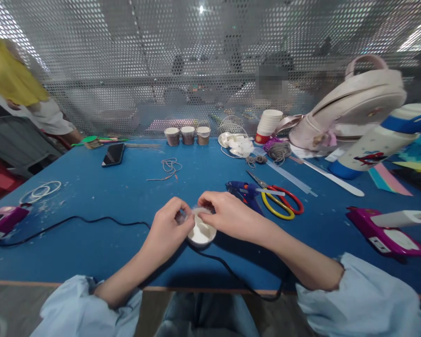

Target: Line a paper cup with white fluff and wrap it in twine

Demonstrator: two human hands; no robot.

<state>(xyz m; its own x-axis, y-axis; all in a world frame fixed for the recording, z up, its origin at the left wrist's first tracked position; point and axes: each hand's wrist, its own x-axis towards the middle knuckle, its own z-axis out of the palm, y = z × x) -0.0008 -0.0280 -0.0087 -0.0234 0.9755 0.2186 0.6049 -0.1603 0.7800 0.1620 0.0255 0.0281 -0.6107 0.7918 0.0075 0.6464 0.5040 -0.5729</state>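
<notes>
A white paper cup [200,235], its mouth tilted toward me, is held low over the blue table. My left hand [171,227] pinches the cup's far left rim with thumb and fingers. At the far right rim, my right hand [228,215] is closed in the same way, its thumb inside the edge. Something pale and fuzzy shows between the fingertips, too blurred to name. Just beyond my right hand lies a blue glue gun [245,191] with a clear stick in it. Scissors [280,201] with red and yellow handles rest beside it.
Several stacked paper cups [269,124], grey yarn [279,150] and three small wrapped cups [187,135] stand at the back. A phone [113,154] lies left. A black cable [101,218] crosses the table. Right are a bottle [379,145], a bag [358,103] and a purple power strip [382,231].
</notes>
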